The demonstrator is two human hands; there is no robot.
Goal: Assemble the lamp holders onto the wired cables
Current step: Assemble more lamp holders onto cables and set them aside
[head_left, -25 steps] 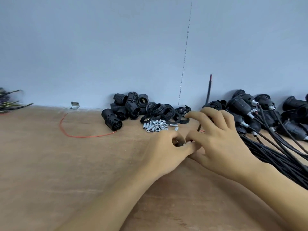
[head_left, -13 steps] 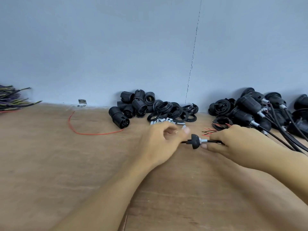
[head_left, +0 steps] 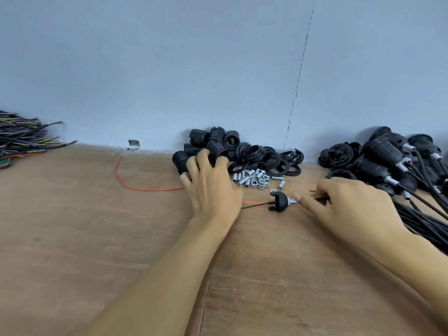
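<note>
Fingers [head_left: 206, 159] of left hand [head_left: 213, 190] splay over ribbed holders [head_left: 219, 144] — right hand [head_left: 349, 204] pinches cable [head_left: 257, 204].

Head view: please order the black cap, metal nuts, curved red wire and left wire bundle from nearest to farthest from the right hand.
1. Black cap, just left of the right hand.
2. Metal nuts, behind the cap.
3. Curved red wire, further left.
4. Wire bundle, far left edge.
</note>
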